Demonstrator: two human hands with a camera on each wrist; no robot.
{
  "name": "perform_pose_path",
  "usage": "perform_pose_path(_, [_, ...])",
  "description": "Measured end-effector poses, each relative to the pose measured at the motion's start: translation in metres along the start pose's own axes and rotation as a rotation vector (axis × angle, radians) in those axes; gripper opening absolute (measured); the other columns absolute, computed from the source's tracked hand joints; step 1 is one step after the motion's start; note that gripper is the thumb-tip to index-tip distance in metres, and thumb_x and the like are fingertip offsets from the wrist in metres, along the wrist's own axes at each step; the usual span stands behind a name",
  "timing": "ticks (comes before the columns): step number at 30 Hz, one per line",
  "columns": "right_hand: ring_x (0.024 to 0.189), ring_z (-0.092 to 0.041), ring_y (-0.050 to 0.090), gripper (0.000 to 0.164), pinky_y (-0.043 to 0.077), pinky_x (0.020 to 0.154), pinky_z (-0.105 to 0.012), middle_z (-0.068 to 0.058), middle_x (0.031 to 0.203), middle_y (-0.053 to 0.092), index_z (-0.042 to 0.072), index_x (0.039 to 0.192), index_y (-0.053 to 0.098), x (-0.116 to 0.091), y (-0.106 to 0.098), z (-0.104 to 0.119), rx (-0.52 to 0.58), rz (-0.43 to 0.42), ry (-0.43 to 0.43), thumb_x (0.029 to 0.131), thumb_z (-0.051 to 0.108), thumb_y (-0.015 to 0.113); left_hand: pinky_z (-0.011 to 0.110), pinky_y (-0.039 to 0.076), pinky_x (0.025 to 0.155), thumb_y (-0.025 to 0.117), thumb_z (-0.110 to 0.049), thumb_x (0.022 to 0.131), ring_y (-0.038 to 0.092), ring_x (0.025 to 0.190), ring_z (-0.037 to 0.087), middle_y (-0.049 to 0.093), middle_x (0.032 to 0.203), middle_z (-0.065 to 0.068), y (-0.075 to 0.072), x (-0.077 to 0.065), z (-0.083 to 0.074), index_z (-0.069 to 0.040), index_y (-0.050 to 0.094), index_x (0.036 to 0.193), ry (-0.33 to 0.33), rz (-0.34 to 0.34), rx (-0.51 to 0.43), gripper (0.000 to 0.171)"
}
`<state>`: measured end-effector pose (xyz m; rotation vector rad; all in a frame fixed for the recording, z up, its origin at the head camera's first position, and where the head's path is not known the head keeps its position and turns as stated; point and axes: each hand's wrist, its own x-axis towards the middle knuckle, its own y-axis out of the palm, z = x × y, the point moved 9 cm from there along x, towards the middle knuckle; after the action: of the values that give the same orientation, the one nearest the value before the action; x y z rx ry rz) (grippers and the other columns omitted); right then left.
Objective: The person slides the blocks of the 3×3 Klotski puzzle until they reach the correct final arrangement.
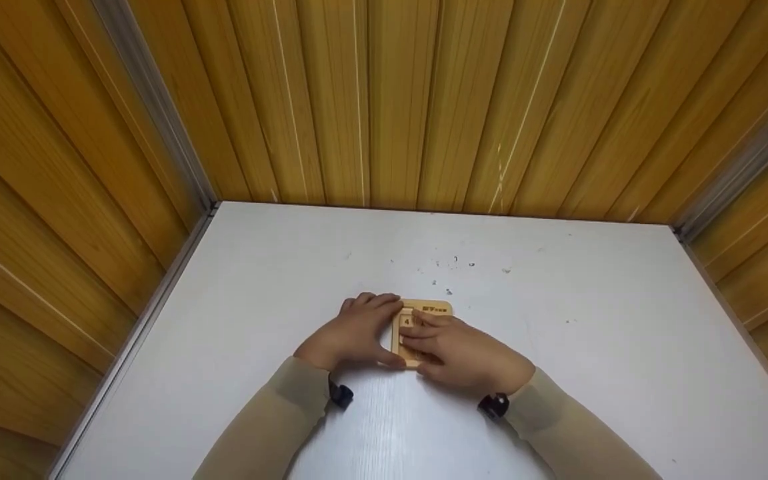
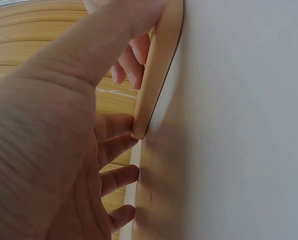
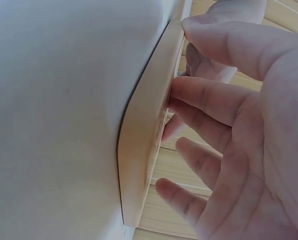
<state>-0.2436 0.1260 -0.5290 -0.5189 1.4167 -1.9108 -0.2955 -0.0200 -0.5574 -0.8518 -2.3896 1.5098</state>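
Observation:
A small wooden number puzzle [image 1: 413,304] with a raised frame lies flat on the white table, its dark printed lettering along the far edge. One tile [image 1: 407,321] shows a "4"; most other tiles are hidden under fingers. My left hand [image 1: 356,328] holds the puzzle from the left, thumb at the near corner and forefinger at the far one. Its other fingers extend past the board's edge [image 2: 156,75] in the left wrist view. From the right, my right hand [image 1: 467,350] reaches over the puzzle, fairly straight fingertips touching the tiles. Its thumb rests at the near edge.
The white table [image 1: 257,267] extends around the puzzle, with small dark marks [image 1: 449,291] beyond it. Wood-patterned panels [image 1: 397,100] rise at the back and both sides, with a metal rail [image 1: 157,93] at the left corner. Each wrist wears a black band [image 1: 341,395].

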Motion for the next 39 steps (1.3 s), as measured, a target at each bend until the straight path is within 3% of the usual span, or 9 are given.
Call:
perform_pose_path(17, [0.175,-0.029,0.033,0.057,0.031,0.141,-0.059,0.004,0.173,0.056,0.021,0.165,0.061,-0.0012,-0.0002,-0.0015,0.014,0.008,-0.004,0.111,0.038,0.070,0.057,0.024,0.142,0.092,-0.072,0.083,0.032,0.171,0.029,0.036,0.186,-0.005,0.0009,0.0001,0.0028,-0.022,0.039,0.178,-0.005,0.008,0.003,0.120])
perform_pose_path(39, [0.175,-0.028,0.032,0.063,0.030,0.142,-0.057,0.004,0.176,0.051,0.020,0.169,0.056,-0.0025,0.0026,-0.0026,0.009,0.029,-0.010,0.111,0.040,0.070,0.060,0.028,0.139,0.093,-0.069,0.082,0.034,0.169,0.030,0.038,0.185,-0.003,0.0005,0.0013,0.0016,-0.020,0.041,0.177,-0.007,0.010,0.011,0.119])
